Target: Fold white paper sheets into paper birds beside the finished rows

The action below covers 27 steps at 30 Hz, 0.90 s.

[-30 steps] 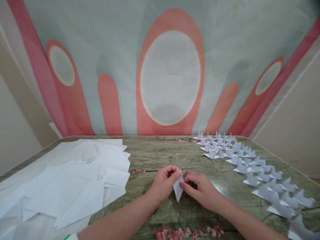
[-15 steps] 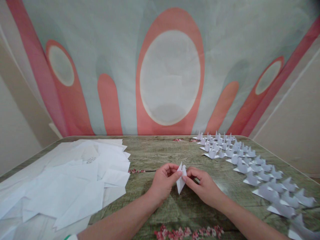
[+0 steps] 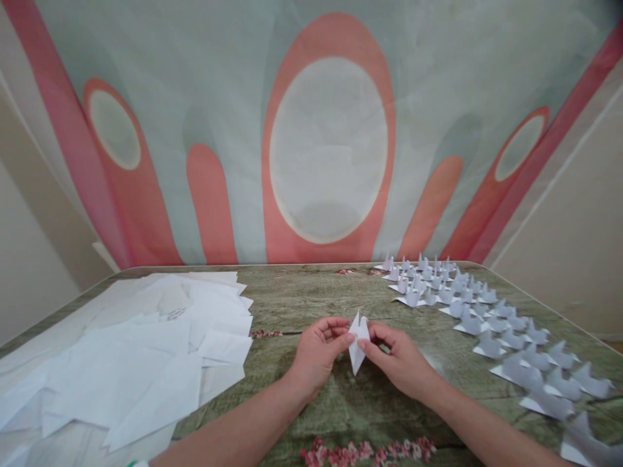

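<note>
A white folded paper crane is held upright between my two hands above the middle of the table. My left hand pinches its left side between thumb and fingers. On the other side, my right hand grips it with the thumb across the front and the fingers behind. Two narrow points stick up at the crane's top, and its lower part tapers to a downward tip. Parts of the fingers behind the paper are hidden.
Loose white paper sheets lie in an overlapping pile on the left. Rows of finished paper cranes stand along the right side. The wood-patterned table carries printed flowers and meets a patterned backdrop at its far edge.
The paper crane has shifted slightly right and turned so that more of its broad face shows. Both hands keep their pinch on it.
</note>
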Each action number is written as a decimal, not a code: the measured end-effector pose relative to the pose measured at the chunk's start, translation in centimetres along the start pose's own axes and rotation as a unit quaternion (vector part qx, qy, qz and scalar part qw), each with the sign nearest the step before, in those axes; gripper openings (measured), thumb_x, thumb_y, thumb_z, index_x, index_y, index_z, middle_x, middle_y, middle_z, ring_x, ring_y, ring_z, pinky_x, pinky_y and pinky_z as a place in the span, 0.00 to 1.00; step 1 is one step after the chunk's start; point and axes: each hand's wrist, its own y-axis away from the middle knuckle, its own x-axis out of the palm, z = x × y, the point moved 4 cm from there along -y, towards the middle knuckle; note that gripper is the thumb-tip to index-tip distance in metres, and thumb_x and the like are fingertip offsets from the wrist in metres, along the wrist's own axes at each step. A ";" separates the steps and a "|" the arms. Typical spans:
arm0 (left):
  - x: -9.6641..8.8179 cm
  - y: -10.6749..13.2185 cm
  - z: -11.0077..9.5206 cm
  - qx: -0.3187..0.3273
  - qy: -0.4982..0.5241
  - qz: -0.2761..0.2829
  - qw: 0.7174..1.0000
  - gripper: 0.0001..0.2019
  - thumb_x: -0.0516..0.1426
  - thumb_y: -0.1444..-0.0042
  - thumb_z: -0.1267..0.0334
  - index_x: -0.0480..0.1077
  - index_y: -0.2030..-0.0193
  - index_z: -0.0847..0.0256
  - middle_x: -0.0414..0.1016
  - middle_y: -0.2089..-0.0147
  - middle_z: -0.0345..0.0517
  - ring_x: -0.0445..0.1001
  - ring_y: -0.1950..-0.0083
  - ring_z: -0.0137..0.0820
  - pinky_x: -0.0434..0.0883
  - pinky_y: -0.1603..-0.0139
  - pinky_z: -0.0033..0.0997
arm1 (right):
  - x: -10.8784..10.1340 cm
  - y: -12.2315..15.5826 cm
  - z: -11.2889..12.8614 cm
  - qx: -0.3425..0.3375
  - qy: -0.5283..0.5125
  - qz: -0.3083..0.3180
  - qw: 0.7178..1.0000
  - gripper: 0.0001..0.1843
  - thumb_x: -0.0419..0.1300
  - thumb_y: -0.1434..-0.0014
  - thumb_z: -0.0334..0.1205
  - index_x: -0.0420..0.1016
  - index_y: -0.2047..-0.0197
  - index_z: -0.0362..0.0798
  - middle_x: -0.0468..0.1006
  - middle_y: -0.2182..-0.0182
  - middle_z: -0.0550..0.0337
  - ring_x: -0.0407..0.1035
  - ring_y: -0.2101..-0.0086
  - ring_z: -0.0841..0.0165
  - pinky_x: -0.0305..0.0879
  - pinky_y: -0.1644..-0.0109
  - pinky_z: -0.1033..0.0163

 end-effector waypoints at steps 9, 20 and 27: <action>0.0 0.0 -0.2 0.021 -0.008 0.010 1.000 0.19 0.67 0.63 0.60 0.71 0.64 0.66 0.74 0.67 0.46 0.71 0.65 0.29 0.67 0.60 0.29 | 0.3 0.0 -0.7 0.002 0.022 -0.005 1.000 0.12 0.53 0.42 0.41 0.66 0.75 0.46 0.67 0.76 0.63 0.62 0.72 0.71 0.58 0.67 0.66; 0.3 0.2 -0.4 0.001 -0.038 0.037 0.999 0.15 0.64 0.58 0.54 0.73 0.68 0.65 0.72 0.73 0.40 0.66 0.72 0.25 0.61 0.69 0.24 | -0.2 0.4 0.7 -0.089 0.044 -0.066 0.993 0.10 0.50 0.39 0.37 0.67 0.71 0.47 0.67 0.73 0.61 0.64 0.69 0.70 0.61 0.64 0.64; 0.5 0.3 -0.6 -0.008 -0.037 0.047 0.998 0.17 0.65 0.61 0.53 0.74 0.69 0.65 0.73 0.73 0.42 0.67 0.72 0.26 0.62 0.68 0.25 | -0.6 0.7 0.8 -0.190 0.102 -0.147 0.965 0.05 0.57 0.44 0.32 0.69 0.62 0.48 0.69 0.66 0.58 0.65 0.69 0.70 0.63 0.62 0.63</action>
